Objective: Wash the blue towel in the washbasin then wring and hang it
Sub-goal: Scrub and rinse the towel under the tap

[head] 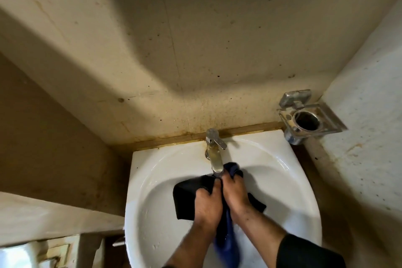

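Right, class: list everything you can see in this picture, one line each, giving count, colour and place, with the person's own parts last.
towel: one, dark blue, held over the basin under the tap spout
basin: one, white, bottom centre against the wall
tap: one, chrome, at the back rim of the basin
holder: one, metal, on the wall at the right, ring with nothing in it
wall: beige, stained, behind the basin
left hand: one, grips the towel, over the basin
right hand: one, grips the towel, beside the left hand
sleeve: one, black, on the right forearm
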